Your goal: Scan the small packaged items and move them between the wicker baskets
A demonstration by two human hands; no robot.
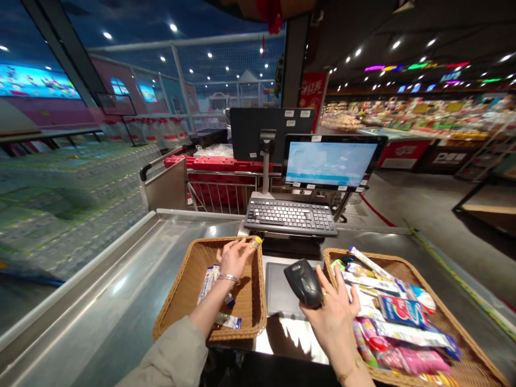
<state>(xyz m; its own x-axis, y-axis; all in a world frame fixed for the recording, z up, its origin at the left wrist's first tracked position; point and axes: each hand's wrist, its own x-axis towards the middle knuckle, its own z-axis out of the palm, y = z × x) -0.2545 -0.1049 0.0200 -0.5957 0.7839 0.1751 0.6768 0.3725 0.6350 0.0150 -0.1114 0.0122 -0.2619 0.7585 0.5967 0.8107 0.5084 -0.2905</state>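
Note:
My left hand [234,259] reaches over the left wicker basket [183,293] and pinches a small yellow-tipped item [255,243] at its far rim. A few packets [209,279] lie in that basket under my wrist. My right hand [334,317] grips a black handheld barcode scanner [304,282] above a dark pad [278,290] between the two baskets. The right wicker basket [443,317] is piled with several toothpaste boxes and toothbrush packs [399,312].
A keyboard [290,216] and a lit till screen [330,163] stand behind the baskets on the steel checkout counter [121,290]. Red shopping carts [217,183] sit beyond. Stacked bottled water [60,204] fills the left; store aisles lie to the right.

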